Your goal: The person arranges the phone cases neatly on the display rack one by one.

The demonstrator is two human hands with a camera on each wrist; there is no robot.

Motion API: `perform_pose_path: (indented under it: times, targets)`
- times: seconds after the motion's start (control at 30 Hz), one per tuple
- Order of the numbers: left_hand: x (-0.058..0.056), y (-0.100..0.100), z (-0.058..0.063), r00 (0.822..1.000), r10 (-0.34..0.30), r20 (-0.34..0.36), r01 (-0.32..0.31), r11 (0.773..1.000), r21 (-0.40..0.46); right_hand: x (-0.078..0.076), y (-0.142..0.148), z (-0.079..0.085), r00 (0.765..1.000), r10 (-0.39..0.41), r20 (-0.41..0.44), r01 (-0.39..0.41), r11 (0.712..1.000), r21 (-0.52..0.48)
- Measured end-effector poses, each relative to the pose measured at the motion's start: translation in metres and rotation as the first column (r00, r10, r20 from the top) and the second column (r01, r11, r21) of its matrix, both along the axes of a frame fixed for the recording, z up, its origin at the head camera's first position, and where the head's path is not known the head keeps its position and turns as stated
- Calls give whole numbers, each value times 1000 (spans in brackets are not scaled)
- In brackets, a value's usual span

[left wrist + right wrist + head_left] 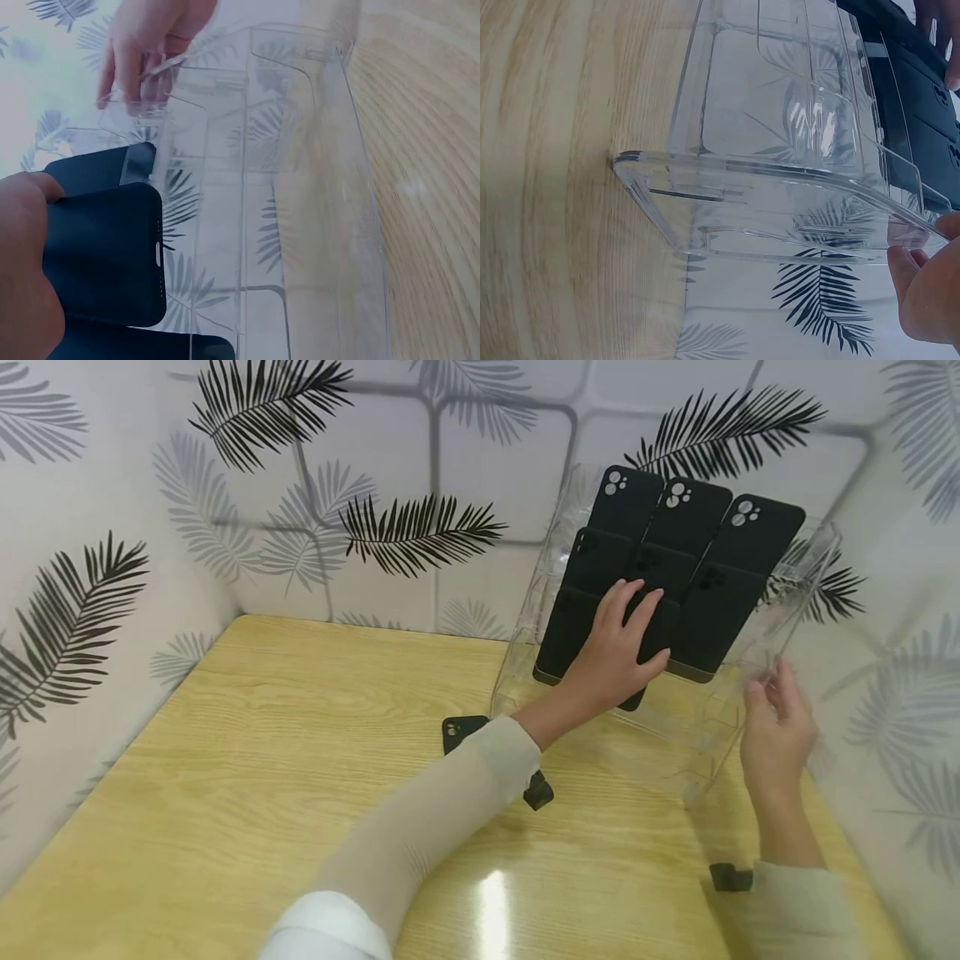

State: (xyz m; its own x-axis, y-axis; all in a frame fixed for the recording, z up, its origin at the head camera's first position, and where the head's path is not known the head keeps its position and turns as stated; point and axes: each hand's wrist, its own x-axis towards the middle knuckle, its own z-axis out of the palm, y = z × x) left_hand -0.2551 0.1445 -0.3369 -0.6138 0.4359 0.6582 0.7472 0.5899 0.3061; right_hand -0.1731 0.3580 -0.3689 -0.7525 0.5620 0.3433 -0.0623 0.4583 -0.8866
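A clear plastic tiered stand (pixel 697 727) holds several black phone cases in overlapping rows, with camera cutouts at their upper ends. My left hand (pixel 617 652) grips a black phone case (pixel 105 255) in the front of the middle column, fingers spread across it and thumb at its side. That case's lower end sticks out under the hand; the palm hides part of it. At the stand's right side, my right hand (pixel 780 727) pinches the clear side edge between thumb and fingers. The right wrist view shows this side panel (pixel 780 174) reaching down to the table.
Another black phone case (pixel 463 727) lies on the wooden table (pixel 300 710), partly hidden by the left sleeve (pixel 442 814). Small black blocks show beside both sleeves. Behind the stand rises a wall covering (pixel 465 468) with a leaf pattern.
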Motion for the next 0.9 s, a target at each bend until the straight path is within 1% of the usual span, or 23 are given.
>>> perform_pose_path:
  times: [0.1,0.23,0.37,0.5,0.77,0.9]
  targets:
    - [-4,6,-2,1000,18,-5,-18,1000,-26,-1,0,0,1000,-3,-3,3,1000,4]
    - [-5,9,-8,1000,22,-8,-22,999,-38,-1,-1,0,1000,3,-7,-3,1000,2]
    - [-5,11,-14,999,6,-33,-6,1000,-8,-1,0,0,1000,4,-7,-4,1000,7]
    - [-5,15,-16,998,-11,-56,13,1000,25,-2,1,0,1000,1,-18,-1,1000,24]
    - [-5,20,-19,999,27,-43,-26,999,26,-1,0,1,1000,13,-11,-13,1000,-2]
    - [-6,23,-20,998,38,-52,-37,999,27,-1,0,1,1000,7,-10,-7,1000,4]
